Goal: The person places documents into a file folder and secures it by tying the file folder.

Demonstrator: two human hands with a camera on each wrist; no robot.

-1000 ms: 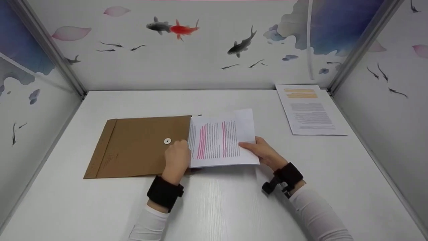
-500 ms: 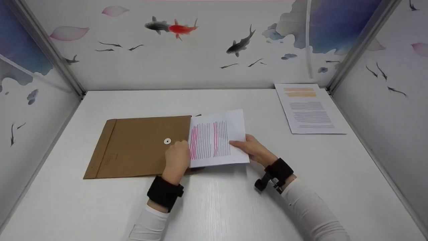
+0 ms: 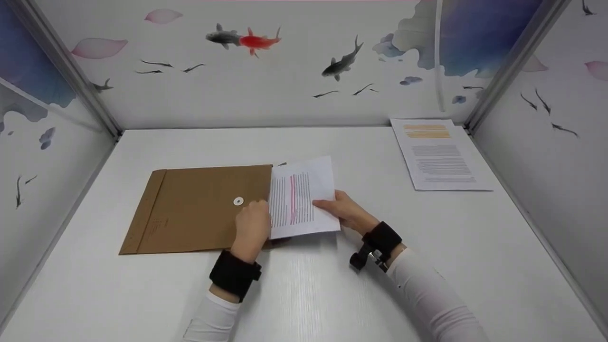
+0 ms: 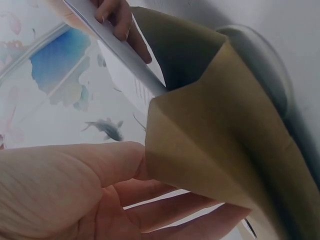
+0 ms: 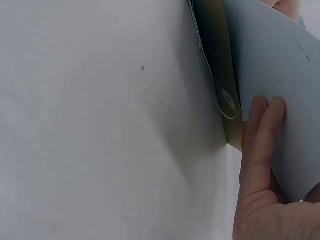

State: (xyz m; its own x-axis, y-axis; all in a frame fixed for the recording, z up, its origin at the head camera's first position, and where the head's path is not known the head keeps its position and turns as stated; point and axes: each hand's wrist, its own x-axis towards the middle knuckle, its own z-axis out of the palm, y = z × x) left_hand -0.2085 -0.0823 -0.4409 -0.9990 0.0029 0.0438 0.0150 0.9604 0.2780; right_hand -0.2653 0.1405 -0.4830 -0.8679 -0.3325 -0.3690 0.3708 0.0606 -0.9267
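A brown paper envelope [image 3: 194, 209] lies flat on the table, a white button disc [image 3: 238, 201] on its upper face. My left hand [image 3: 251, 225] pinches the mouth's edge between thumb and fingers; in the left wrist view the envelope [image 4: 195, 150] gapes there. Printed sheets with pink highlighting [image 3: 325, 180] are partly inside, their left part hidden. My right hand [image 3: 349, 211] grips the sheets' right edge, thumb on top. Underneath, in the right wrist view, its fingers [image 5: 265, 130] lie along the back of the sheets [image 5: 280, 65]. A second disc with string [image 5: 228, 98] shows on the flap.
Another stack of printed sheets [image 3: 444, 161], marked in orange, lies at the table's back right. White panels with painted fish [image 3: 259, 42] close off the back and sides of the white table [image 3: 304, 294].
My right hand has moved left, sliding the sheets deeper into the envelope; less of the pink-marked text shows. The left hand and the envelope have stayed in place.
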